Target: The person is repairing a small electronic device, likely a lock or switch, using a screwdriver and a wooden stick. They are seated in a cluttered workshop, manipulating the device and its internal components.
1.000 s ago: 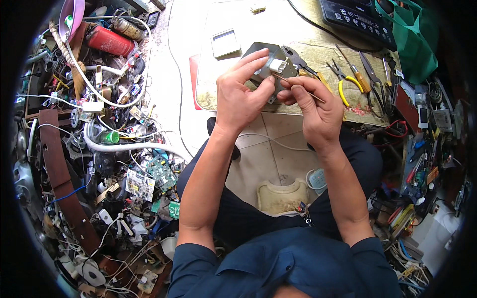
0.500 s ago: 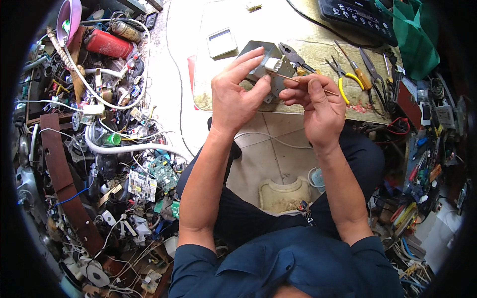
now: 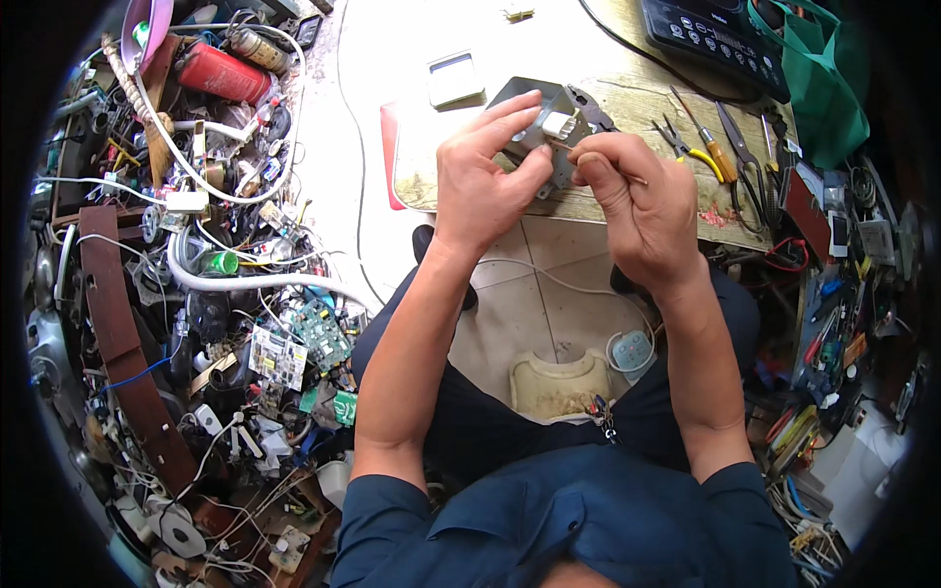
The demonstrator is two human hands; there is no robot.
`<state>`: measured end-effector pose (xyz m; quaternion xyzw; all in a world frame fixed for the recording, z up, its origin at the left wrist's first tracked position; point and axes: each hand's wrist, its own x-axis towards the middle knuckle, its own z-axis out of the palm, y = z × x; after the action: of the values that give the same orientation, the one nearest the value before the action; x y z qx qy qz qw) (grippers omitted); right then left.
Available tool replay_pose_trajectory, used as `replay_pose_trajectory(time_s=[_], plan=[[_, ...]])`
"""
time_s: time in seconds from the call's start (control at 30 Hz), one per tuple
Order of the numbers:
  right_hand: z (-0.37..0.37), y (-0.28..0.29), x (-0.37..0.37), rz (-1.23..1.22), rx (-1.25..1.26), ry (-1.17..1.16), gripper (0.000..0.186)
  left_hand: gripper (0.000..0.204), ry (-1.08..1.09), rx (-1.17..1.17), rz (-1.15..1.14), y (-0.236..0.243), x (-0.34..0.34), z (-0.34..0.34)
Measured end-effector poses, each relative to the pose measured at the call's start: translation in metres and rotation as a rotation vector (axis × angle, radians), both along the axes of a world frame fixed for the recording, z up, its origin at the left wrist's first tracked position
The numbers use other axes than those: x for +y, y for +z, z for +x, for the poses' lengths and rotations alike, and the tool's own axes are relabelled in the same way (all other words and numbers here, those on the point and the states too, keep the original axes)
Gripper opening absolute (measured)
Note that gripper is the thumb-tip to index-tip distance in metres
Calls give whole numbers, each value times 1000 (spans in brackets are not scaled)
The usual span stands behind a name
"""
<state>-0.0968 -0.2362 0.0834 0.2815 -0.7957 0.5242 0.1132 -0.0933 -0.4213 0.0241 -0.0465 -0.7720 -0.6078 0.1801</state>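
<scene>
On the near edge of the work table, a grey metal box [image 3: 542,95] with a white plug socket [image 3: 560,124] is held by my left hand [image 3: 485,191]. My left fingers lie over its top and the thumb presses its near side. My right hand [image 3: 642,211] is closed around a thin brownish rod [image 3: 566,147], mostly hidden by the fingers. The rod's tip is close to the box below the socket; whether it touches cannot be seen. Grey-jawed pliers [image 3: 591,108] lie just behind the box.
To the right lie yellow-handled pliers [image 3: 698,155], a screwdriver [image 3: 723,162] and scissors [image 3: 737,137]. A black control panel [image 3: 716,44] and green bag [image 3: 818,88] stand at far right. A square-framed piece [image 3: 456,78] lies behind my left hand. Circuit boards [image 3: 279,358] and cables crowd the left floor.
The right fingers have curled in tighter and moved closer to the box, so less of the rod shows. The whole view has shifted slightly.
</scene>
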Motion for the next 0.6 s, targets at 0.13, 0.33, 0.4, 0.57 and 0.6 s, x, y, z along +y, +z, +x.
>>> replay_pose_trajectory(time_s=[0.13,0.33,0.4,0.57,0.6], plan=[[-13,14,-4,119,94,47,15,38,29,35,-80,6,-1,1],[-26,28,-4,173,-75,79,22,40,-1,-48,-84,9,-2,5],[-29,27,-5,88,-151,99,25,40,-6,-46,-81,10,-2,5],[-34,37,-9,146,-251,78,28,41,-5,-49,-98,9,-3,4],[-33,37,-10,145,-257,72,26,41,-4,-50,-97,9,-4,4]])
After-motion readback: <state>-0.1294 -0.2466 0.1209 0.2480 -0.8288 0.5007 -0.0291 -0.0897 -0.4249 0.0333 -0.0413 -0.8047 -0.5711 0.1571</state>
